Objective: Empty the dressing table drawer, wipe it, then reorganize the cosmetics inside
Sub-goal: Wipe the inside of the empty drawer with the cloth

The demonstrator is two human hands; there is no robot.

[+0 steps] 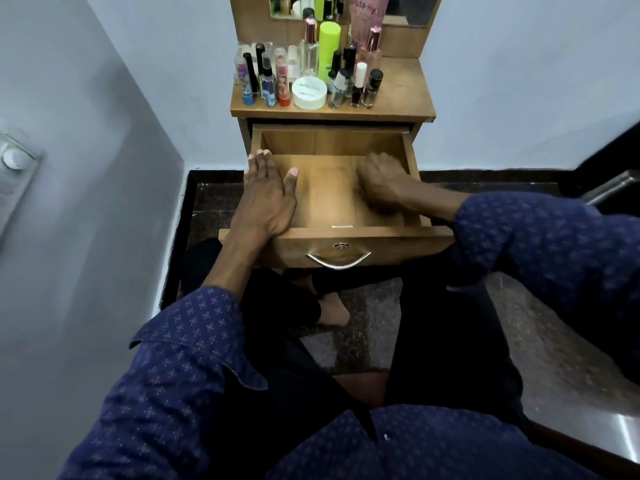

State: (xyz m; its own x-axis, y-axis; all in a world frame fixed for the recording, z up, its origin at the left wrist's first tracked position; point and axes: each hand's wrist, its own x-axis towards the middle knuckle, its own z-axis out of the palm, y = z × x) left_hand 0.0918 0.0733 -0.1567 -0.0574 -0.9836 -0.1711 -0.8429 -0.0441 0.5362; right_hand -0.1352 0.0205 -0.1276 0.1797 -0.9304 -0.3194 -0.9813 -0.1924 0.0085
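Note:
The wooden drawer [346, 234] of the dressing table is pulled out, and its floor shows no items. My left hand [266, 195] lies flat with straight fingers along the drawer's left wall, thumb inside. My right hand [381, 181] is inside the drawer at the right, knuckles up and blurred. Its fingers are hidden beneath it, so anything held under them is out of sight. Several cosmetics bottles [266, 81], a white round jar [309, 93] and a lime-green bottle [329, 50] stand on the tabletop [405, 98] above the drawer.
A metal handle [337, 261] and a lock sit on the drawer front. Pale walls close in on the left and behind the table. My legs, in dark trousers, are folded on the speckled floor [536, 341] under the drawer. A mirror [412, 8] rises behind the bottles.

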